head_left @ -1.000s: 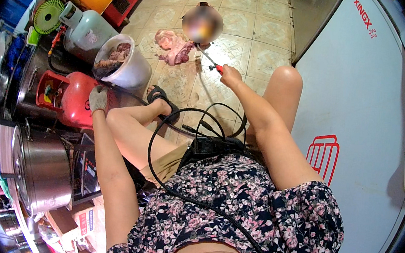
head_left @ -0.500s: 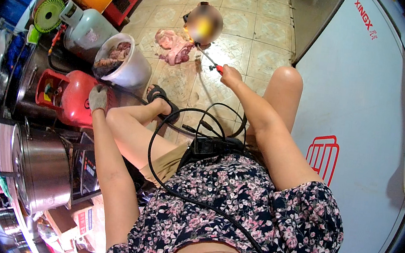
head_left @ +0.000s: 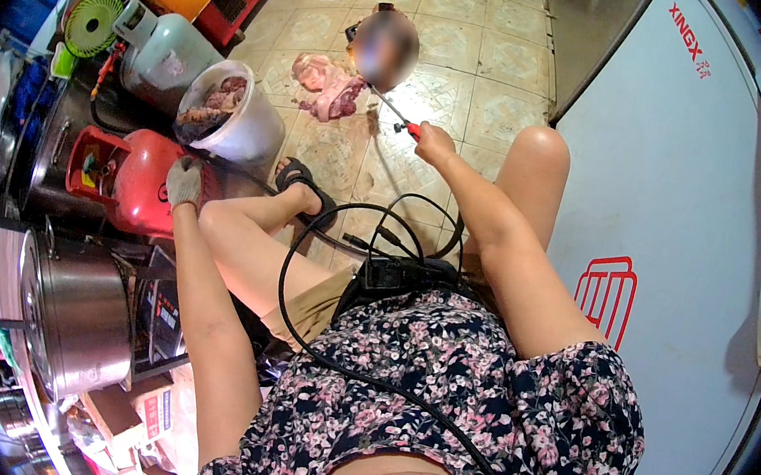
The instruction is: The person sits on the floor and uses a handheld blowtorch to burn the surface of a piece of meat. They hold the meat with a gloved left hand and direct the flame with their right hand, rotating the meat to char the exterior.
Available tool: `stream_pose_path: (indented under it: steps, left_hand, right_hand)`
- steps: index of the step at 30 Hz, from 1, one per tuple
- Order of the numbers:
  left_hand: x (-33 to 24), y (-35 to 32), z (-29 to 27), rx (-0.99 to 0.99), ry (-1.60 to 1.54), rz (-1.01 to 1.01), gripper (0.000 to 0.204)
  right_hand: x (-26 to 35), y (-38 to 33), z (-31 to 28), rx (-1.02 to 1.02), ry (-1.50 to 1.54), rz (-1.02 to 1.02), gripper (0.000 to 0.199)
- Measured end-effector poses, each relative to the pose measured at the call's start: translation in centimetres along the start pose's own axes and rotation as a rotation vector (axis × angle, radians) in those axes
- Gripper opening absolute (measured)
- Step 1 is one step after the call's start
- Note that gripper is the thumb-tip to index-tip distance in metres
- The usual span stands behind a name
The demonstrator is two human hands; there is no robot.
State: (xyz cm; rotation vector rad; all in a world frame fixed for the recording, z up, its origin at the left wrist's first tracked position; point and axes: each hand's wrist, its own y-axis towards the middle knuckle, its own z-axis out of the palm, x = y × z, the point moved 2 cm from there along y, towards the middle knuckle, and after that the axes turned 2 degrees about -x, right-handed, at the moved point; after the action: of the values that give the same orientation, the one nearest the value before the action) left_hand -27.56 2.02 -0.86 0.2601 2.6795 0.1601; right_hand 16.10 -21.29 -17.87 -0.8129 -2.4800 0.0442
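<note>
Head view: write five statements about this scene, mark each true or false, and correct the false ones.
1. The right hand grips the red handle of a thin metal rod-shaped tool. True.
2. The left hand is uncovered. False: it wears a pale grey fabric glove.
3. The pink and dark-red raw meat in front of the tool hangs from a hook. False: it lies on the beige tiled floor.
4. A round white plastic bucket holds pinkish and dark pieces. True.
5. The red metal gas cylinder is nearer to the right hand than to the left. False: it is nearer to the left.
</note>
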Motion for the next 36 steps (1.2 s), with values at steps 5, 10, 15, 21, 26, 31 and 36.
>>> stream_pose_path:
  steps: [5,10,15,21,26,31,36]
  left_hand:
    - [0.1,0.0,0.2,-0.022,0.006,0.017,0.041]
    - [0.4,0.4,0.3,0.008,0.020,0.041,0.040]
    - [1.2,0.8,0.5,0.004,0.023,0.042,0.041]
    - [0.9,0.7,0.7,0.003,0.010,0.039,0.042]
    - [0.9,0.7,0.4,0.020,0.023,0.029,0.043]
    - [-0.1,0.1,0.1,0.045,0.023,0.017,0.043]
    - [-0.5,-0.3,-0.1,0.006,0.024,0.031,0.043]
  right_hand:
    - [-0.2,0.1,0.1,-0.009,-0.001,0.000,0.022]
    - [-0.6,0.4,0.5,-0.046,0.035,0.002,0.023]
    - [-0.6,0.6,0.7,-0.057,0.043,-0.009,0.023]
    - [-0.6,0.5,0.5,-0.054,0.039,0.009,0.023]
    - [0.0,0.2,0.2,-0.054,0.038,-0.003,0.023]
    - [0.6,0.1,-0.1,-0.037,0.025,-0.005,0.022]
    - [1.0,0.1,0.0,-0.050,0.009,-0.027,0.020]
